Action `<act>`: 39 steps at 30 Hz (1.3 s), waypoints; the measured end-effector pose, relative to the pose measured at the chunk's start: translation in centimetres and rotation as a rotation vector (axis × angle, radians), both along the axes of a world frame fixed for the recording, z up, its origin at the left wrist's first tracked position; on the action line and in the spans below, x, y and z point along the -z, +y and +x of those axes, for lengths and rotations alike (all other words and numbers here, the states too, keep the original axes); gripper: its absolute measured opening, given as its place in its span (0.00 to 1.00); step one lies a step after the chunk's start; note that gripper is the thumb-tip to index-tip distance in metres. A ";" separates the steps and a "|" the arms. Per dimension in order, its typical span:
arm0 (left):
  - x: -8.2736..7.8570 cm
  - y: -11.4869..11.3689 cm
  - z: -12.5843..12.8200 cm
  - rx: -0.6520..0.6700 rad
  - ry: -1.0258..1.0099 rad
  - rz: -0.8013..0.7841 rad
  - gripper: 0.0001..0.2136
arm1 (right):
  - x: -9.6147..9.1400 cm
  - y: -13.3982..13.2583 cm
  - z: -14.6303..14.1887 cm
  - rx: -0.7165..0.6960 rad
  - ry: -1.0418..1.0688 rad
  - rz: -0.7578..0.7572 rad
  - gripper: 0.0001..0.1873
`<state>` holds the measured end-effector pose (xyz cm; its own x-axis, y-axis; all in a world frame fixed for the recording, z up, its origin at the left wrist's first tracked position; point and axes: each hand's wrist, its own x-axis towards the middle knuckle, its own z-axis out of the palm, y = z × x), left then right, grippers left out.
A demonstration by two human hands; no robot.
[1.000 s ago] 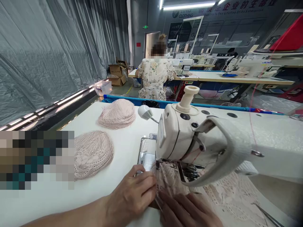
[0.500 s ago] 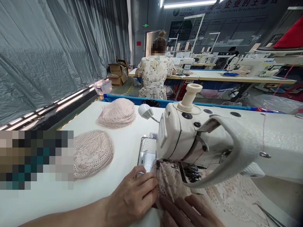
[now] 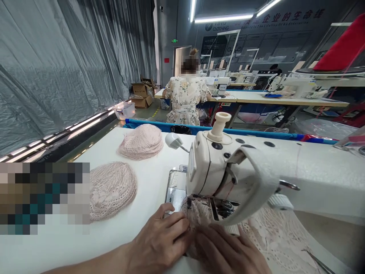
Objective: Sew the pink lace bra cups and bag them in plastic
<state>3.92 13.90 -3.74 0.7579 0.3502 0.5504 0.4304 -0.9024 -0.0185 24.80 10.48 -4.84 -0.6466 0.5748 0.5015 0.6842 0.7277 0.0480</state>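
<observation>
A white sewing machine (image 3: pixel 256 171) stands on the white table (image 3: pixel 151 179). Pale pink lace fabric (image 3: pixel 270 238) lies under its head and spreads to the right. My left hand (image 3: pixel 159 241) rests at the left of the needle area, fingers curled and pressed on the lace edge. My right hand (image 3: pixel 228 251) lies flat on the lace just in front of the presser foot, fingers stretched forward and together. The needle itself is hidden behind the machine head.
Two stacks of pink lace pieces (image 3: pixel 112 188) (image 3: pixel 142 140) lie on the table to the left. A small lamp (image 3: pixel 173 140) sits behind the machine. A person in a floral dress (image 3: pixel 185 97) stands at another table. Grey sheeting hangs at the left.
My right hand has slid forward over the lace toward the presser foot. The view has dropped slightly. My left hand stays in about the same place.
</observation>
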 end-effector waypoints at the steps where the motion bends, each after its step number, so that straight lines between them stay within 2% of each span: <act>1: -0.1 0.1 0.0 0.005 0.008 -0.017 0.12 | -0.2 0.2 0.2 -0.004 -0.010 -0.015 0.29; 3: -0.4 0.4 -0.1 0.003 0.039 -0.061 0.11 | -0.4 0.7 0.4 0.039 0.030 0.005 0.32; 7: -0.9 1.3 -0.1 -0.022 0.068 -0.096 0.08 | -0.4 1.8 0.3 0.100 0.089 0.117 0.30; 13: -0.7 2.2 -0.2 -0.052 0.111 -0.117 0.09 | -1.1 2.4 0.4 0.091 -0.021 0.193 0.32; 17: -0.8 2.4 -0.4 -0.055 0.131 -0.141 0.09 | -0.8 2.4 0.4 0.120 -0.042 0.198 0.34; 23: -1.0 2.2 -0.4 -0.043 0.147 -0.078 0.13 | -0.2 1.9 1.0 0.026 -0.186 0.246 0.31; 28: -0.9 1.9 -0.4 -0.046 0.134 -0.022 0.10 | 0.8 0.9 1.0 -0.012 -0.192 0.184 0.25; 31: -0.7 1.9 -0.5 -0.041 0.105 -0.027 0.11 | 1.3 0.6 0.7 0.008 -0.132 0.137 0.28; 39: -0.8 1.5 -0.5 -0.041 0.077 0.024 0.10 | 1.0 1.0 1.0 -0.011 -0.144 0.168 0.27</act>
